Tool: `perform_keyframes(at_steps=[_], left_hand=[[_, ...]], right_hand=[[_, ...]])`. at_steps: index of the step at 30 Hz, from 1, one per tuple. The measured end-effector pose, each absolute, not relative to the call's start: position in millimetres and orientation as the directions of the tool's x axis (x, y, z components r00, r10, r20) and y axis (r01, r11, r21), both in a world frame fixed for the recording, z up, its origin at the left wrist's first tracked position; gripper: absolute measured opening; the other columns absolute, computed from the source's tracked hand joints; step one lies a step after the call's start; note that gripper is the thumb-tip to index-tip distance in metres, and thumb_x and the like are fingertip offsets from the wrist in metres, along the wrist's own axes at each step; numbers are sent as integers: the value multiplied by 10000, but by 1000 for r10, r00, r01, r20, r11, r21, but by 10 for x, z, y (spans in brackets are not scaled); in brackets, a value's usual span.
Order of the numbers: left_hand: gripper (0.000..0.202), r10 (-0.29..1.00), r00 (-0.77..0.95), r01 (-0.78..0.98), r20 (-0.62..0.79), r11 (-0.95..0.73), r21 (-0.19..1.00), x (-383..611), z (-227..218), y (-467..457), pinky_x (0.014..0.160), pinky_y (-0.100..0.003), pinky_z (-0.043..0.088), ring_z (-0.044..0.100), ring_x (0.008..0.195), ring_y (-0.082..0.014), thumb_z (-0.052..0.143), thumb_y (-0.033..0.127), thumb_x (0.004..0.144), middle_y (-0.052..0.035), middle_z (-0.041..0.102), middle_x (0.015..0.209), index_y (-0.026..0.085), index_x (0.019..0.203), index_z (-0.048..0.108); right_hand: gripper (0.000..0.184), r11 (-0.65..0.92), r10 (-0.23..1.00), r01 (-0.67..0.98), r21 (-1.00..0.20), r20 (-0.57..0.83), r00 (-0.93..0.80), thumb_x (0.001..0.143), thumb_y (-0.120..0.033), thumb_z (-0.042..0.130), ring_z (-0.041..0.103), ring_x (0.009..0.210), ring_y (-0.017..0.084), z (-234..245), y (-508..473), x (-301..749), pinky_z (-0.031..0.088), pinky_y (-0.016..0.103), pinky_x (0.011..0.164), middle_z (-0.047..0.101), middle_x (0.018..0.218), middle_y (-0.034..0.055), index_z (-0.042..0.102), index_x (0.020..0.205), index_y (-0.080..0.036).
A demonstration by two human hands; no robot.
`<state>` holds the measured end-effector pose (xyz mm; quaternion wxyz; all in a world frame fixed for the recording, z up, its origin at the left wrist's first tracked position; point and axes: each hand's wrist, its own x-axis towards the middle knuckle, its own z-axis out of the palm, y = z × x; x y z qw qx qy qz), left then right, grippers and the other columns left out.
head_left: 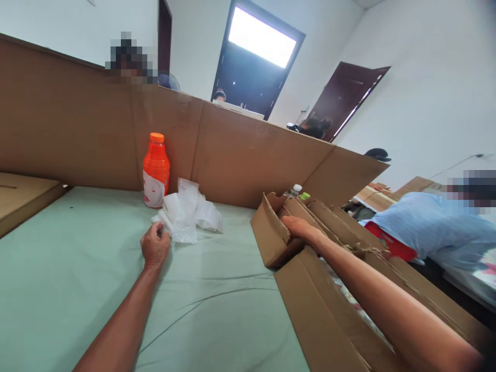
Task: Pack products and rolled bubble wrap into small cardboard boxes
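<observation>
My left hand point(155, 245) rests on the pale green tabletop point(101, 243), fingers curled closed at the near left edge of a loose heap of clear bubble wrap point(185, 217). Its fingertips seem to pinch that edge. Just behind the wrap stands an upright orange bottle point(156, 168) with an orange cap and a white label. On the right, my right hand point(297, 227) reaches over the torn rim of a small open cardboard box point(267, 235). Its fingers are down inside, hidden by the box wall, so what they touch does not show.
A tall cardboard sheet point(248, 155) walls off the table's far side. Longer open cardboard boxes point(321, 310) line the right edge, with a clear bottle point(296, 189) behind. A flat carton point(27, 199) lies left. A person in a light blue shirt point(430, 227) bends over at right.
</observation>
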<state>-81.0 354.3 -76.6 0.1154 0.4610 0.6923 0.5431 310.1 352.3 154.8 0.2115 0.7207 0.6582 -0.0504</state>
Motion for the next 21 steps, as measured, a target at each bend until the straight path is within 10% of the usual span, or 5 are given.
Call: perform_keyframes(at_steps=[10, 14, 21], left_hand=[[433, 768, -546, 503, 335, -19, 864, -788, -702, 3522, 996, -410, 486, 700, 1014, -266, 532, 208, 739, -98, 766, 1085, 193, 1157, 642], [456, 780, -536, 502, 324, -13, 865, -783, -670, 3508, 1009, -430, 476, 697, 1012, -274, 522, 198, 741, -105, 762, 1097, 181, 1185, 629], [470, 781, -538, 491, 316, -14, 871, -772, -617, 3501, 1009, -409, 479, 695, 1029, -263, 511, 183, 754, -106, 762, 1085, 174, 1212, 617]], right_hand=[[349, -285, 952, 937, 200, 174, 252, 953, -296, 444, 686, 982, 306, 2252, 3394, 3029, 497, 375, 758, 721, 1091, 174, 753, 1019, -147], [329, -73, 865, 992, 101, 502, 13, 894, -328, 465, 618, 1148, 317, 2531, 3380, 2620, 430, 399, 909, 655, 1294, 124, 762, 913, -186], [224, 203, 940, 978, 45, 269, -208, 874, -313, 580, 632, 1055, 291, 1916, 3968, 1254, 374, 386, 897, 722, 1142, 109, 762, 907, -188]])
